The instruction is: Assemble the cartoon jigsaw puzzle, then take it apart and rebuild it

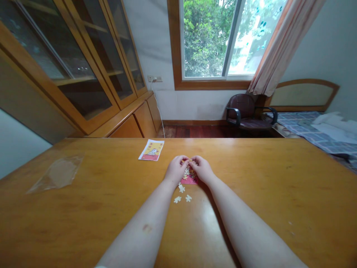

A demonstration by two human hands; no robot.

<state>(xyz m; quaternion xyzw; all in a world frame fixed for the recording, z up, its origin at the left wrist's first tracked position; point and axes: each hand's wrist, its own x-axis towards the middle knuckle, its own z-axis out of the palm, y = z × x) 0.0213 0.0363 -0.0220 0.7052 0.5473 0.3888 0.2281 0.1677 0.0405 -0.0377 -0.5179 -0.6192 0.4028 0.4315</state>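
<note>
**Left hand and right hand together over a small jigsaw puzzle.**
The fingertips meet at the puzzle's far edge; whether they clamp a piece cannot be determined. The puzzle sits on the varnished wooden surface, its pale, apparently cardboard, interlocking pieces beside a red patch. Three loose pieces lie just toward the forearms. Hazard: light pieces may slide on the smooth finish, so a dragged wrist could scatter them or part joined sections. A printed picture card lies near; a clear plastic bag lies well left.
</note>
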